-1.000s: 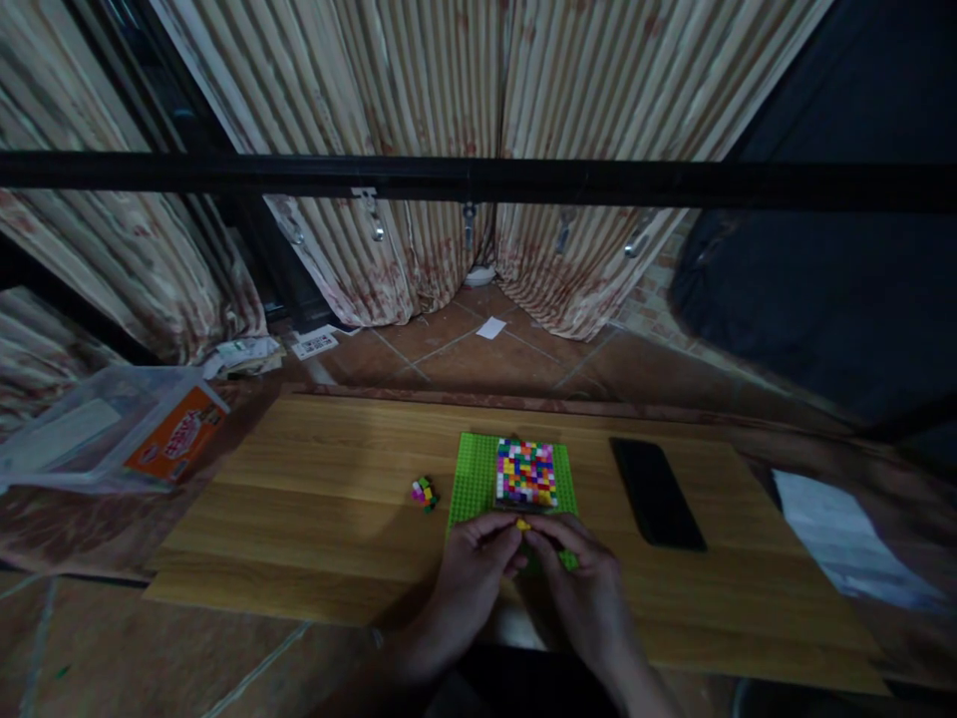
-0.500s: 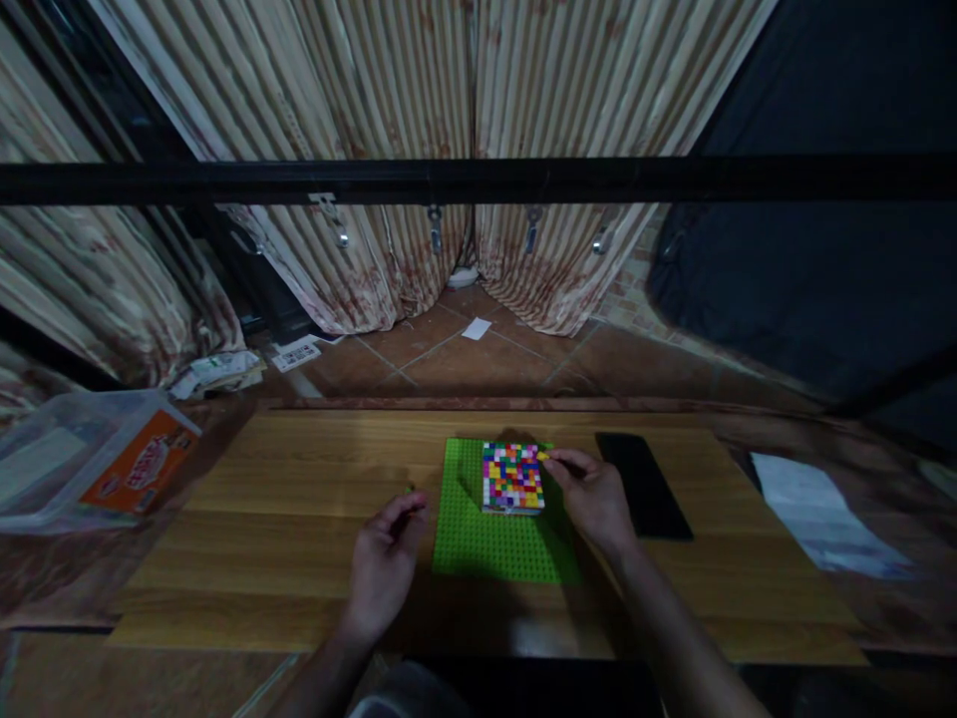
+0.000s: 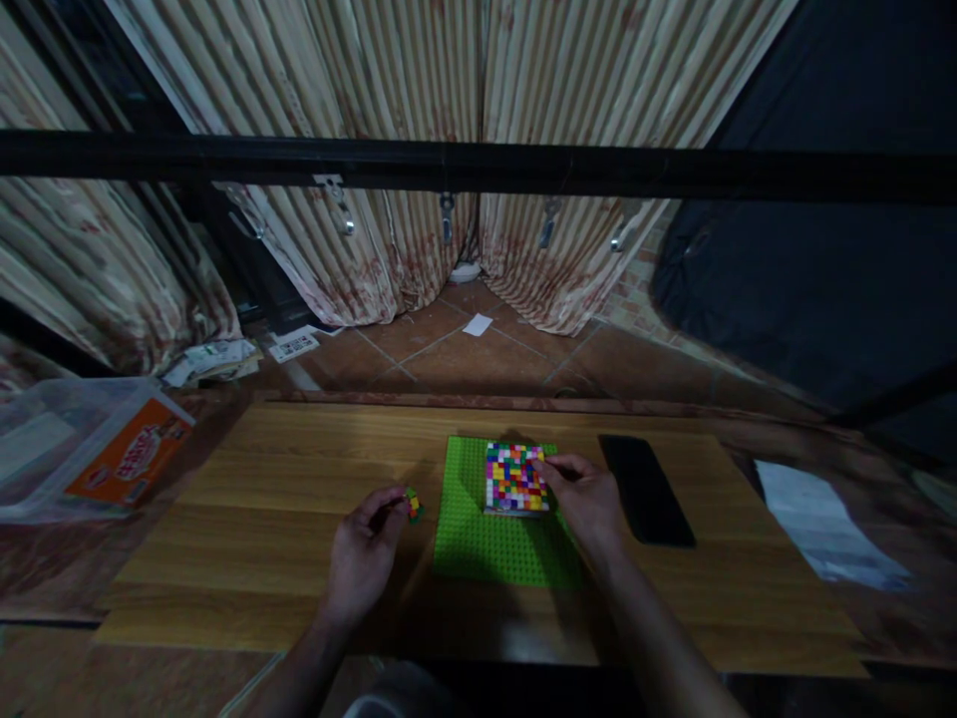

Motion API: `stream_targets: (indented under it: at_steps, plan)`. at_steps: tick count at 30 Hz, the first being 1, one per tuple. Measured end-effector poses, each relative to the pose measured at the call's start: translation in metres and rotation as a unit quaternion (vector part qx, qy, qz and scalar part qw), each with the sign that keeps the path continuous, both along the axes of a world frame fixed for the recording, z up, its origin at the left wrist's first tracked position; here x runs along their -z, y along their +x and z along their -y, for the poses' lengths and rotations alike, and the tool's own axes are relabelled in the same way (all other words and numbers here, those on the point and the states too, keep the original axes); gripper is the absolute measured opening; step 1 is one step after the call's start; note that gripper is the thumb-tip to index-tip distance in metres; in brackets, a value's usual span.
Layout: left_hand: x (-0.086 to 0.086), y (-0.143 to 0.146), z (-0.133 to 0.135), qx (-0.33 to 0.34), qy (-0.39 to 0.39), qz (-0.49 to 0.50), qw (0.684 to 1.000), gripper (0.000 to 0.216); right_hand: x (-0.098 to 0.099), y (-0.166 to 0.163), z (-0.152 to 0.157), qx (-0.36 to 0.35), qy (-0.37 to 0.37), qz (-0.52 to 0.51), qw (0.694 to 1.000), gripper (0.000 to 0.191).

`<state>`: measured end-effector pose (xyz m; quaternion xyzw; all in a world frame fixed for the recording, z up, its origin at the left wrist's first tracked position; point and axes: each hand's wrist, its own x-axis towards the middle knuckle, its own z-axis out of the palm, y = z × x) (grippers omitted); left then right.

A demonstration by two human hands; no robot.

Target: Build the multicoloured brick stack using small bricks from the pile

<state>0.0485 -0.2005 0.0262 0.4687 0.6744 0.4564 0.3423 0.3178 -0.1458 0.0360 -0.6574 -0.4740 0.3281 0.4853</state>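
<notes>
A square block of small multicoloured toy bricks (image 3: 515,479) rises from a green studded baseplate (image 3: 485,553), standing in its upper right part. My right hand (image 3: 590,504) reaches in from the right, its thumb and forefinger pinched at the block's upper right edge. Whatever lies between those fingertips is hidden. Left of the baseplate, my left hand (image 3: 364,548) pinches a small cluster of green, yellow and red toy bricks (image 3: 414,505) above the wooden table.
A black flat slab (image 3: 647,491) lies right of the baseplate on the wooden table (image 3: 284,519). A clear plastic bin (image 3: 45,439) with an orange label stands at the left. White paper (image 3: 822,524) lies at the right. A dark bar (image 3: 478,168) crosses beyond the table.
My right hand's fingertips, which held a small yellow brick by the block's corner, have moved onto its upper right edge. My left hand has shifted slightly left, bringing its brick cluster into plain sight.
</notes>
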Motion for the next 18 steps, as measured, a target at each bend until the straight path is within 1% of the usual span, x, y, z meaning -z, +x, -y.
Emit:
stream_targets:
  at_steps: [3, 6, 8, 11, 13, 15, 18]
  plan:
    - [-0.002, -0.006, -0.001, -0.010, -0.004, -0.003, 1.000, 0.036, -0.002, 0.005, -0.001, -0.009, -0.012, -0.041, 0.999, 0.035]
    - [-0.003, -0.011, -0.002, -0.022, -0.016, -0.015, 1.000, 0.038, -0.003, 0.011, -0.004, 0.013, -0.007, -0.071, 0.997, 0.038]
    - [0.000, -0.015, -0.003, -0.029, -0.023, -0.025, 0.999, 0.038, -0.003, 0.014, -0.007, 0.023, 0.001, -0.092, 0.996, 0.041]
    - [0.008, -0.019, -0.006, -0.025, -0.022, -0.035, 0.999, 0.037, -0.003, 0.013, -0.013, 0.005, -0.010, -0.111, 0.994, 0.043]
    - [0.013, -0.020, -0.007, -0.008, -0.011, -0.052, 0.999, 0.036, -0.003, 0.009, -0.017, -0.003, -0.021, -0.112, 0.993, 0.044]
    - [0.016, -0.021, -0.008, 0.019, 0.001, -0.071, 0.997, 0.036, -0.003, 0.006, -0.019, 0.003, -0.027, -0.113, 0.993, 0.045]
    - [0.018, -0.023, -0.007, 0.080, 0.006, -0.081, 0.993, 0.037, 0.001, 0.003, -0.020, 0.010, -0.036, -0.128, 0.991, 0.045]
